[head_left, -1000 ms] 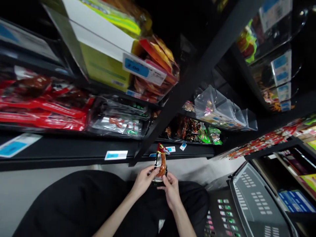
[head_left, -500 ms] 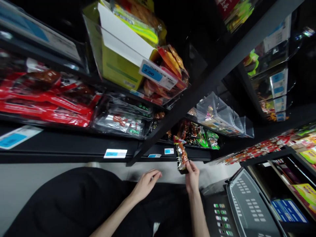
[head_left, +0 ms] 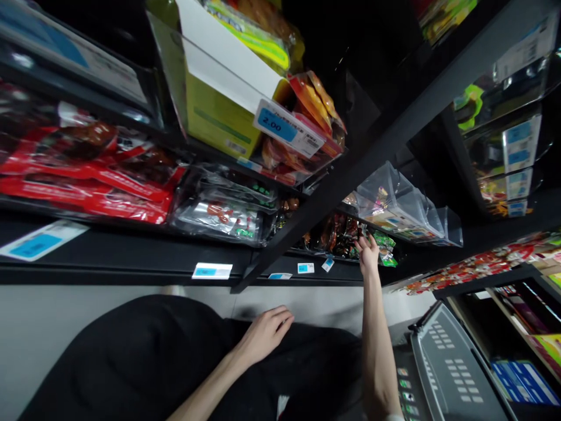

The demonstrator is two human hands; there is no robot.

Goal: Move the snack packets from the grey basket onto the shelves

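Note:
My right hand (head_left: 367, 252) reaches up to the lowest shelf on the right, its fingers apart and nothing visible in them. It is at the front of a row of dark, shiny snack packets (head_left: 337, 233), beside some green packets (head_left: 386, 248). Whether a fingertip touches a packet I cannot tell. Over my dark trousers hangs my left hand (head_left: 265, 333), empty, with loosely bent fingers.
A grey shopping basket (head_left: 456, 356) stands at lower right. A slanting black shelf post (head_left: 324, 193) crosses the middle. Red snack packs (head_left: 87, 175), silver packs (head_left: 223, 219) and clear bins (head_left: 398, 202) fill the shelves. A yellow-green box (head_left: 219, 120) sits higher up.
My right hand has moved up and right from above the floor to the shelf. The shiny snack packet it held is out of its fingers. My left hand has barely shifted.

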